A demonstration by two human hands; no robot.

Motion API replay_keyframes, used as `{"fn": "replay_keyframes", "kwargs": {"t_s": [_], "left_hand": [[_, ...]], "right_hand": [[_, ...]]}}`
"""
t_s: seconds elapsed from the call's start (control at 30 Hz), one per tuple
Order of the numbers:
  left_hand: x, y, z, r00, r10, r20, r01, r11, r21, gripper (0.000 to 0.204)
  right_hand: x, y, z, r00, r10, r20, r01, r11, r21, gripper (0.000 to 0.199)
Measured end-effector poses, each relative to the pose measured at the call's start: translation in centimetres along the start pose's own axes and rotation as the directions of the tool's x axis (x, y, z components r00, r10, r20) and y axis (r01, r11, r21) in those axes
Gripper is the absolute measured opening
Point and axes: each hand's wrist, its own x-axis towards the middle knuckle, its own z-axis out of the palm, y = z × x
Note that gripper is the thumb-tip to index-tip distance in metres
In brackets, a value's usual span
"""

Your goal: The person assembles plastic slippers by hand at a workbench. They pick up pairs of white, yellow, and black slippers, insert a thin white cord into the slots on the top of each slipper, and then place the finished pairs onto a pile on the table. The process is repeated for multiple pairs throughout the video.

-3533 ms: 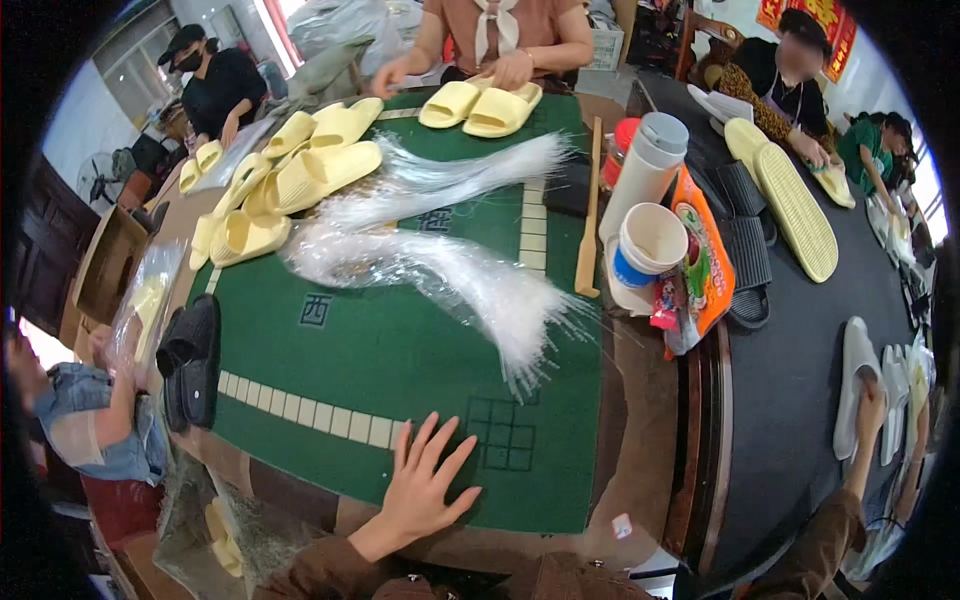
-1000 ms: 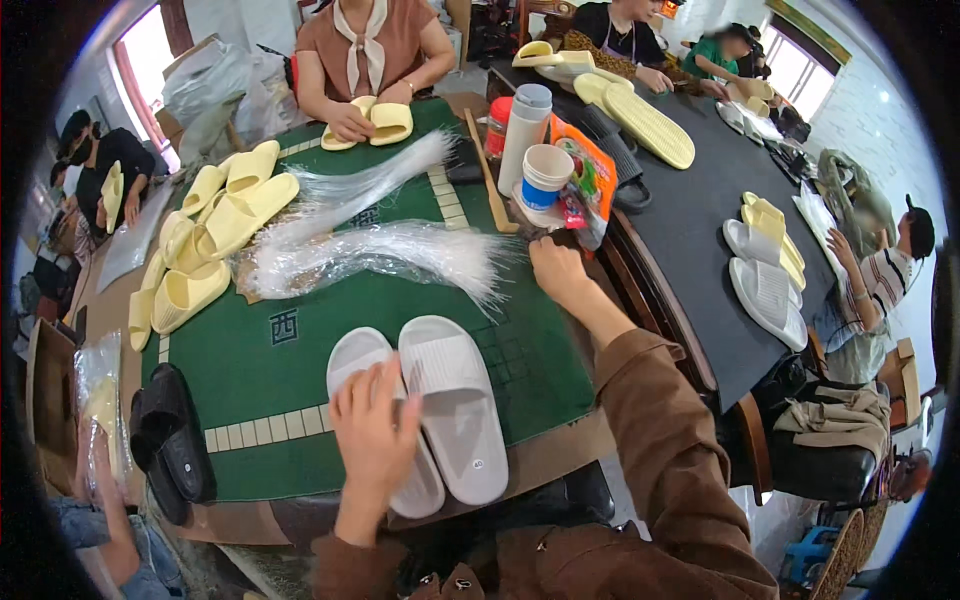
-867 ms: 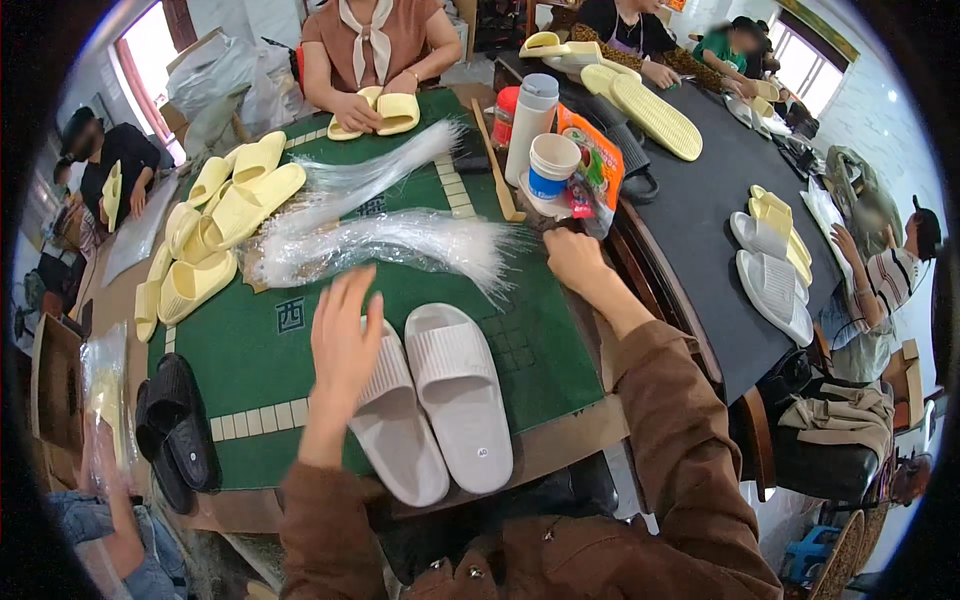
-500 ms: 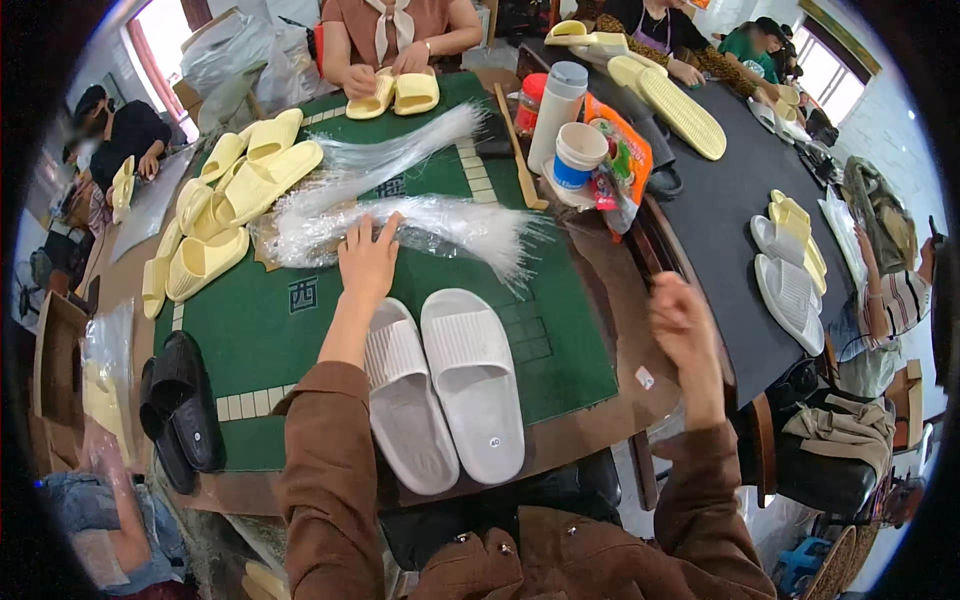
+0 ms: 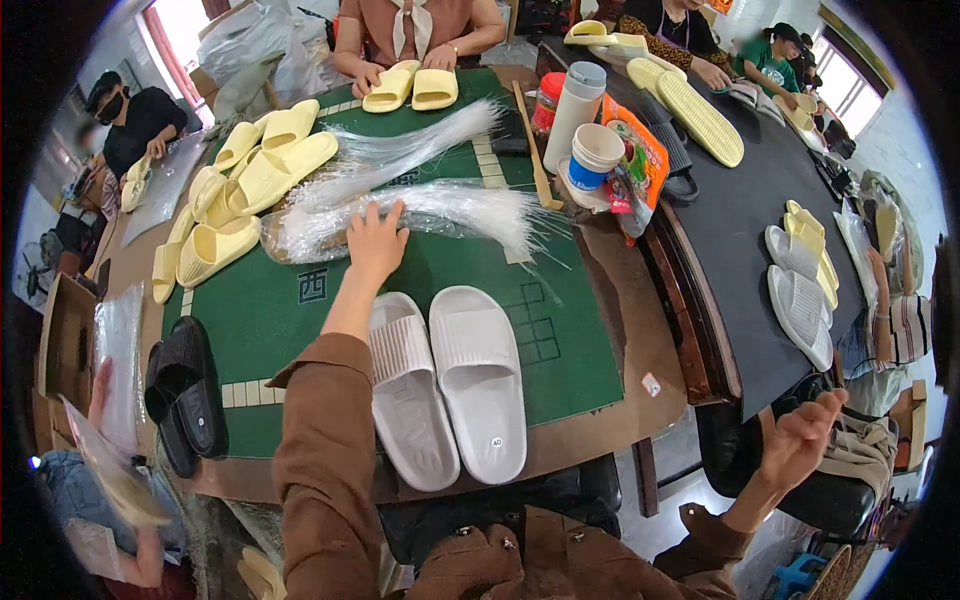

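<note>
A bare stretch of green mat [image 5: 583, 320] is lying open to the right of the grey slippers [image 5: 490, 415], while a bottle [image 5: 575, 115], cup [image 5: 597, 155] and orange packet [image 5: 650, 165] are blocking the far right side of the tabletop [image 5: 600, 427]. At left, yellow slippers [image 5: 295, 165] and black slippers [image 5: 197, 385] are crowding the edge, with the left forearm [image 5: 325, 460] crossing the gap between. Clear strands [image 5: 470, 212] are barring the middle under the left hand [image 5: 375, 245], as the right hand [image 5: 800, 442] is hanging in free space off the tabletop.
</note>
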Motion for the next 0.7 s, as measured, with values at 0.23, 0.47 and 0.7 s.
{"fn": "replay_keyframes", "kwargs": {"t_s": [0.23, 0.47, 0.7], "left_hand": [[-3.9, 5.4, -15.1, 0.967, 0.208, -0.144, -0.252, 0.751, -0.610, 0.033], [-14.9, 14.1, -25.2, 0.831, 0.550, -0.082, -0.086, -0.019, -0.996, 0.031], [-19.0, 11.2, -22.8, 0.906, 0.408, -0.113, -0.199, 0.175, -0.964, 0.015]], "right_hand": [[-1.0, 8.2, 3.0, 0.973, 0.228, 0.031, -0.140, 0.694, -0.706, 0.021], [-2.2, 12.4, 9.1, 0.820, 0.507, 0.268, -0.294, 0.773, -0.563, 0.015], [-3.0, 9.6, 6.6, 0.959, 0.091, 0.269, 0.025, 0.916, -0.400, 0.018]]}}
